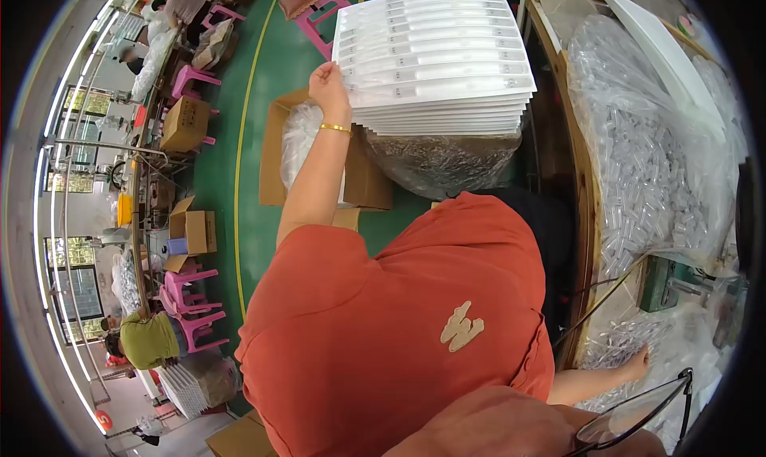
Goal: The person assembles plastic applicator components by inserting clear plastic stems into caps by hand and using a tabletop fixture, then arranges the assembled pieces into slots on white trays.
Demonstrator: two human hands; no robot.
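The left hand (327, 86) is positioned at one edge of the white tray stack (447, 116). Its fingers are curled in and meet the edge; whether they pinch the top tray (435, 62) or merely rest against it cannot be told. The right hand (638, 363) is over the counter (586, 187), at a loose pile of clear plastic pieces (618, 337). Its fingers appear partly bent; any piece held is too small to confirm. The tray stack rests on a plastic-wrapped bundle (447, 166), with a cardboard box (274, 150) beside it.

Possible faults: an uneven pull at one edge may skew the top tray or shift the stack, since the bundle beneath looks soft and slick. A hard tug could tip trays into the cardboard box or onto the floor (219, 146). At the counter, a wide sweep of the right hand may scatter pieces or snag the plastic sheet (678, 345). A knock may dislodge the slanted white panel (670, 66).
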